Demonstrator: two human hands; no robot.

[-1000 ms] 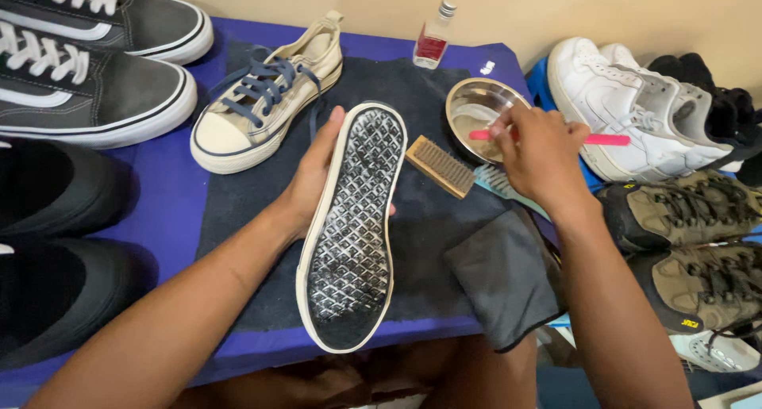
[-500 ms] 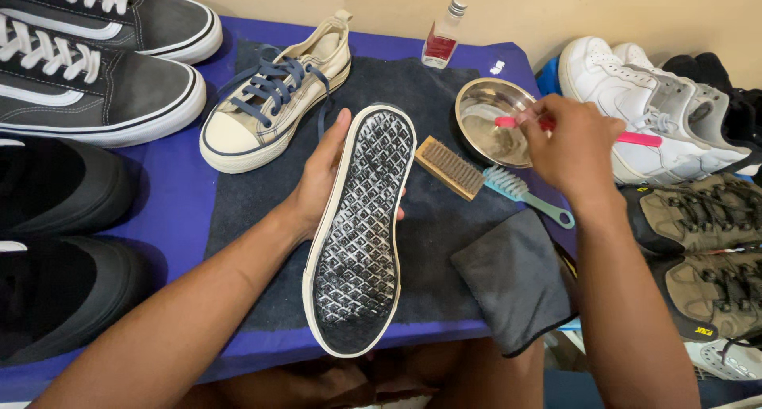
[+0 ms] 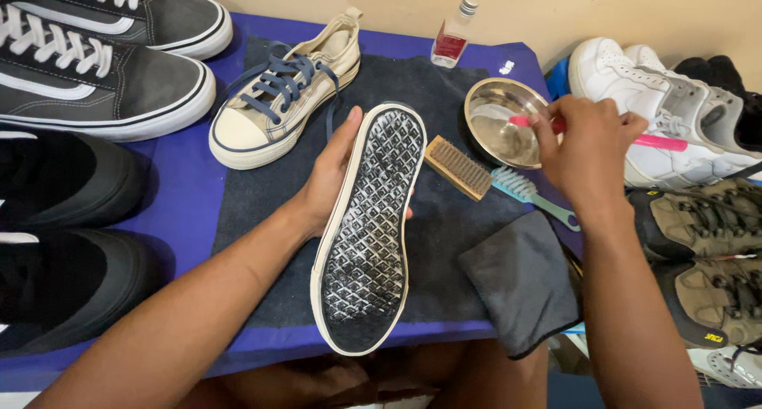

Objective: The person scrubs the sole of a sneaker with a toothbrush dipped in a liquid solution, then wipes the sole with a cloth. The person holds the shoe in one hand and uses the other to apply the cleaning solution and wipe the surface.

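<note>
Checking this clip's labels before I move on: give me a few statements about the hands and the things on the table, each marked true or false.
1. The left hand holds a shoe sole-up. True.
2. The right hand holds a pink brush at the metal bowl. True.
3. The wooden brush lies inside the bowl. False: it lies on the dark mat beside the bowl.
4. The small bottle lies on its side. False: it stands upright near the wall.
5. The folded grey cloth covers the held shoe. False: it lies apart, to its right.
</note>
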